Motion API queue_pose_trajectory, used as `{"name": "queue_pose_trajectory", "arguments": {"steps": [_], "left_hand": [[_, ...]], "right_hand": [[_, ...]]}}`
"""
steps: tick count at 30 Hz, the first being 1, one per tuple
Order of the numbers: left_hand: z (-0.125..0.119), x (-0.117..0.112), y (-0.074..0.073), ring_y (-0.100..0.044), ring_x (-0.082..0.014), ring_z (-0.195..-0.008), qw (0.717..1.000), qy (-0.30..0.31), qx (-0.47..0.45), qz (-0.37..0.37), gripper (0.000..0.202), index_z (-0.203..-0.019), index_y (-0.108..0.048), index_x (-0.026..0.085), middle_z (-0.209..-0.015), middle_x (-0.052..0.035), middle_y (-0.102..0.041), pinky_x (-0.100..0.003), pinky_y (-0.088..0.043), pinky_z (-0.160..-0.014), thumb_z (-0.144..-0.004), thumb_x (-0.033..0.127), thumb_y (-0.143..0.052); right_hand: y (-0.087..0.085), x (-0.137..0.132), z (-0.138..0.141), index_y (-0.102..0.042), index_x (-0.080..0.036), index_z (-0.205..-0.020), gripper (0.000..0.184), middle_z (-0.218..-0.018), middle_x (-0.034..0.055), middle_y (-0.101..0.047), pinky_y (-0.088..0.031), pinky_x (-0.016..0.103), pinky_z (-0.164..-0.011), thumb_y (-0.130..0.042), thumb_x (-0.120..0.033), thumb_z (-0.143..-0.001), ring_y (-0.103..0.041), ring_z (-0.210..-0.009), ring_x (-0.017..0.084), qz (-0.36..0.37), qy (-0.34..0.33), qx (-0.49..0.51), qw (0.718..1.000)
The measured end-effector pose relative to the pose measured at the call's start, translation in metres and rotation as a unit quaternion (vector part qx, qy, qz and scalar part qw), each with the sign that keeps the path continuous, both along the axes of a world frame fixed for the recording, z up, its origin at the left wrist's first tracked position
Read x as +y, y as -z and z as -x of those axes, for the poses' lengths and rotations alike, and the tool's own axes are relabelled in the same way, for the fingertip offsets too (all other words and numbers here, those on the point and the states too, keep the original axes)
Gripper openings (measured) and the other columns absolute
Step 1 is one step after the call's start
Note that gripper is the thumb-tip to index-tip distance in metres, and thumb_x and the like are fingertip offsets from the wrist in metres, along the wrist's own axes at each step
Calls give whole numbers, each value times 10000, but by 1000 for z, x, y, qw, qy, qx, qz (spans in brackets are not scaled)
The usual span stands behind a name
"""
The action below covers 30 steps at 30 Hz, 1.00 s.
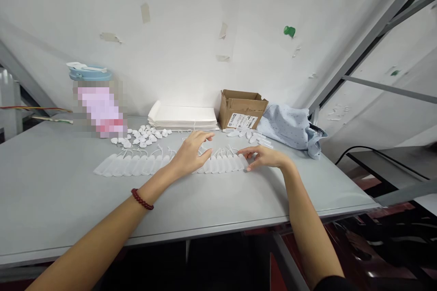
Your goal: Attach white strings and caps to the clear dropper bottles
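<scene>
A long overlapping row of translucent white tube-like pieces (136,165) lies across the table, with thin white loops or tails at their far ends. Over the middle of that row is my left hand (191,154), its thumb and fingers apart and nothing visible between them. At the row's right end, my right hand (265,157) has its index finger and thumb spread beside the last pieces, and the fingertips seem to touch them. Behind the row on the left sits a heap of small white caps (145,136). A few clear pieces (251,135) lie loose behind my right hand.
On the grey table (211,200), a stack of white paper or envelopes (184,117) stands by the wall. An open cardboard box (241,111) is beside it, then a light-blue cloth (287,125). A blue-lidded container (90,72), partly blurred, stands at left. A metal frame (362,50) rises at right.
</scene>
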<state>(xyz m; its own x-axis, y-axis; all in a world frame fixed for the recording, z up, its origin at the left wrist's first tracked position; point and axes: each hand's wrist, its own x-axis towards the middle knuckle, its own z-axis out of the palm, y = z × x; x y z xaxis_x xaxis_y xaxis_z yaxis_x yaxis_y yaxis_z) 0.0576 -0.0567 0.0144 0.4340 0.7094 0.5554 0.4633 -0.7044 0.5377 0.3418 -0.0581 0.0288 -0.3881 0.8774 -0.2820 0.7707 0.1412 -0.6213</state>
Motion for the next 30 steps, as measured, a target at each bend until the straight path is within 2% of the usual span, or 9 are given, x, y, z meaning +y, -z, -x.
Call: {"name": "queue_pose_trajectory", "arguments": {"steps": [3, 10, 15, 25, 30], "left_hand": [[0, 0, 0, -562, -201, -949, 1000, 1, -5, -10, 334, -1148, -557, 181, -1029, -66, -634, -379, -493, -811, -815, 197, -527], [0, 1, 1, -567, -200, -943, 1000, -3, -8, -17, 324, -1133, -564, 173, -1010, -67, -638, -374, -490, -815, -811, 188, -525], [0, 1, 1, -568, -200, -933, 1000, -2, -11, -20, 315, -1120, -574, 189, -999, -61, -638, -375, -491, -810, -808, 182, -523], [0, 1, 1, -566, -204, -946, 1000, -6, -8, -10, 325, -1130, -569, 179, -1008, -65, -639, -379, -489, -817, -809, 189, -519], [1, 2, 2, -568, -207, -948, 1000, -7, -8, -9, 325, -1126, -570, 189, -1007, -62, -640, -383, -490, -820, -805, 188, -521]], "right_hand": [[-1, -1, 1, -609, -224, -1235, 729, -1046, 66, -609, -432, 323, -819, -799, -418, -558, -539, -995, 222, 5, 6, -3, 1000], [-3, -3, 4, -655, -245, -1138, 596, -993, 40, -617, -425, 321, -818, -788, -392, -576, -538, -968, 212, -7, -18, 2, 1000], [-2, -2, 4, -663, -256, -1111, 571, -960, 29, -609, -430, 325, -814, -793, -387, -570, -544, -927, 204, -14, -25, 3, 1000], [8, 2, -4, -579, -239, -1193, 703, -983, 32, -587, -433, 323, -834, -814, -383, -546, -544, -909, 189, 1, -14, 12, 1000], [10, 0, 1, -495, -243, -1282, 864, -967, 30, -579, -444, 347, -846, -831, -431, -508, -550, -893, 194, -10, 1, -14, 1000]]}}
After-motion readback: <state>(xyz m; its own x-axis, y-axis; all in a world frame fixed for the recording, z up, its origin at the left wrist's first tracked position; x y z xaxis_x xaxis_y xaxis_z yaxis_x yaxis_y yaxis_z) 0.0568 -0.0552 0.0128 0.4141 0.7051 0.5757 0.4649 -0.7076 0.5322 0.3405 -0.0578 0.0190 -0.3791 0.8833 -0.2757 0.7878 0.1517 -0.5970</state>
